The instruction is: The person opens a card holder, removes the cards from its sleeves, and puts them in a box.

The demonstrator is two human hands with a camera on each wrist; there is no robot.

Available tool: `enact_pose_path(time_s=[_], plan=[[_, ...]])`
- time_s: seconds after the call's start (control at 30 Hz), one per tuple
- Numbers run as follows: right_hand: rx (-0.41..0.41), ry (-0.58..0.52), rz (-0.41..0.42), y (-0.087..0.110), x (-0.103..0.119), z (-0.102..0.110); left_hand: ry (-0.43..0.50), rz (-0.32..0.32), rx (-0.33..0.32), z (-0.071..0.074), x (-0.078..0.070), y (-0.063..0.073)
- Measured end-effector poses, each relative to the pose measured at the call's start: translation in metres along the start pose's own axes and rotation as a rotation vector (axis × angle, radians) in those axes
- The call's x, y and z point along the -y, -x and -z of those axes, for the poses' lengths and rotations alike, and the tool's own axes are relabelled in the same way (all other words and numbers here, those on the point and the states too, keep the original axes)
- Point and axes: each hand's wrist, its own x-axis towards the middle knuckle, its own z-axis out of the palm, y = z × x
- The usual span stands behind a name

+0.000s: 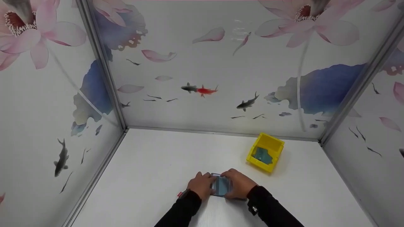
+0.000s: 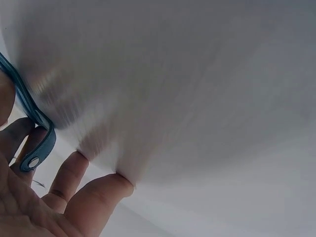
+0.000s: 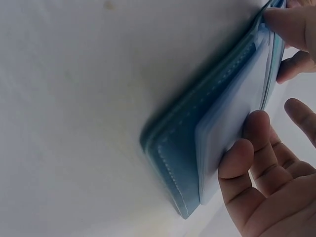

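A teal card holder (image 1: pixel 222 186) with clear plastic sleeves lies opened out on the white table between both hands. In the right wrist view its stitched cover (image 3: pixel 173 170) rests against the tabletop, with a stack of sleeves (image 3: pixel 224 116) standing up from it. My right hand (image 1: pixel 241 184) pinches the free edge of these sleeves. My left hand (image 1: pixel 201 186) grips the holder's other side, thumb on top. Close up, a strap with a metal snap (image 2: pixel 33 162) hangs beside the left fingers (image 2: pixel 69 173), two fingertips touching the table.
A yellow bin (image 1: pixel 276 149) stands at the back right, holding a teal flat item (image 1: pixel 262 155). White panels printed with flowers and fish wall the table (image 1: pixel 151 160) at the back and both sides.
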Motion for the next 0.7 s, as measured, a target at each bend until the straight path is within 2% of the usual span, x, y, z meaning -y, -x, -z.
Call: enact_pose_path(time_s=[0.27,0.4,0.7], plan=[[-0.006,-0.016,-0.021,0.002,-0.005,0.001,-0.002,-0.012,0.009,0.012,-0.005,0.003],[0.002,0.011,-0.026,0.003,-0.009,0.002,0.004,0.003,0.012,0.009,-0.005,0.001],[0.013,-0.008,-0.086,0.012,-0.014,0.009,0.000,0.023,0.000,-0.004,0.000,-0.003]])
